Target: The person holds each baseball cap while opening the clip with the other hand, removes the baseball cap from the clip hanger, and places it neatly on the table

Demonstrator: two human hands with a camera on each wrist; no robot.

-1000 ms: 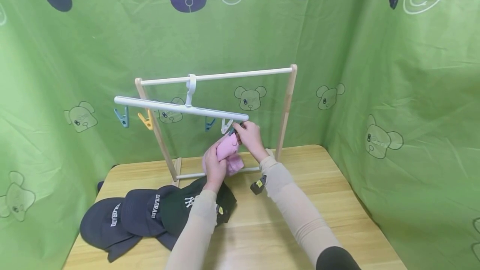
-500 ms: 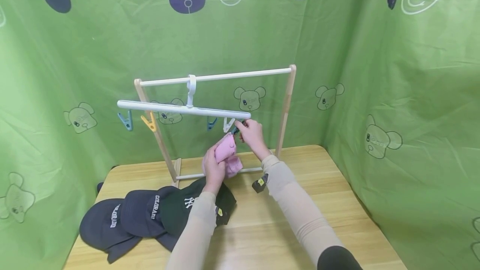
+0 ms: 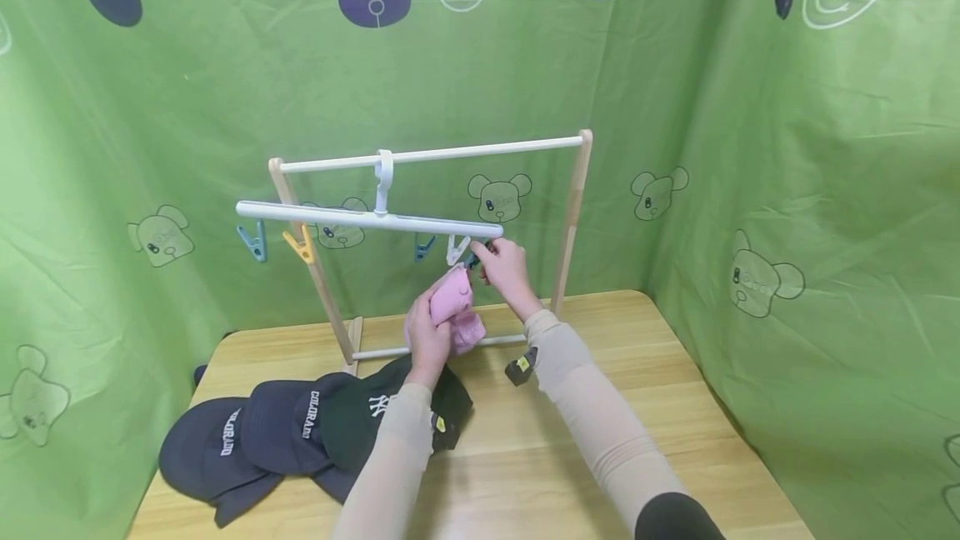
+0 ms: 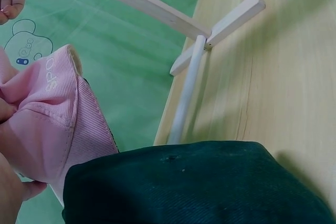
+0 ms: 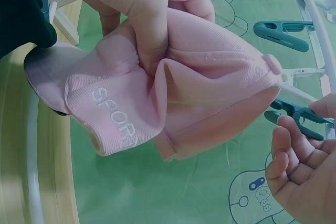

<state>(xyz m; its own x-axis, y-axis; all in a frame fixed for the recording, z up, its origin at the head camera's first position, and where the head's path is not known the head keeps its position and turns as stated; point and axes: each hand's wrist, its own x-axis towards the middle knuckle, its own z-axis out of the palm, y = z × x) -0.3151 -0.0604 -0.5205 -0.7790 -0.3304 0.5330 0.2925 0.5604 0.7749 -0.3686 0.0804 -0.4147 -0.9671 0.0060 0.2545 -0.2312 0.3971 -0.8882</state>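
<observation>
My left hand (image 3: 429,342) grips a pink cap (image 3: 453,295), bunched up, below the right part of the white hanger (image 3: 337,215). In the right wrist view, white letters and a top button show on the cap (image 5: 210,72). A dark teal clip (image 5: 298,111) at the hanger's right end is pinched by the thumb and fingers of my right hand (image 3: 507,270). The clip's tip is close beside the button end of the cap. To its left hang a white clip (image 3: 457,252) and a blue clip (image 3: 424,248).
A wooden rack (image 3: 576,198) carries the hanger, which tilts down to the right. Yellow (image 3: 302,245) and blue-grey (image 3: 255,242) clips hang on its left half. Two navy caps (image 3: 281,427) and a dark green cap (image 3: 352,423) overlap on the wooden table (image 3: 600,373). Green curtains surround it.
The hanger's left end has dropped a little and shifted right, its right end risen slightly. My right hand has moved slightly right with the clip, widening its distance from the cap.
</observation>
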